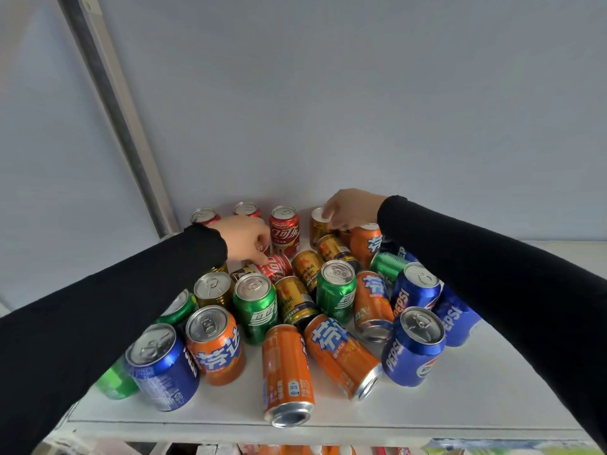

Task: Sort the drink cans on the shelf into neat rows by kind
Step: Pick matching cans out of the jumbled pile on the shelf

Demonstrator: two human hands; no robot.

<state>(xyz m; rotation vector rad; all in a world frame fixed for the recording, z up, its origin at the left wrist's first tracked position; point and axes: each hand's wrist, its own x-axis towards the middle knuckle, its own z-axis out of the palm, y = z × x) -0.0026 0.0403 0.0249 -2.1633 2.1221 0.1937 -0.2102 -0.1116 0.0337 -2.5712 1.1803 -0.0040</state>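
1. A white shelf (460, 402) is carrying a loose cluster of drink cans, some standing upright and some lying on their sides, against a plain pale back wall (328, 93).
2. The left hand (244, 239) is reaching to the far left of the cluster; its fingers are curling down and pinching a red can lying on its side (274, 267), just in front of an upright red can (284, 229).
3. The right hand (349, 208) is reaching to the far right; its fingers are curling over the top of an upright gold can (318, 226) standing near the back wall.
4. Both black sleeves are crossing over the outer cans: the left sleeve (98, 323) is hiding part of a green can (115, 382), and the right sleeve (492, 274) is covering blue cans behind it.
5. Near the front edge, two orange cans (287, 372) are lying on their sides with their shiny concave bases facing the viewer; an upright blue can (414, 346) is standing to their right.
6. A grey metal post (115, 103) is rising at the far left corner.
7. All cans are smooth glossy cylinders with silver pull-tab lids.
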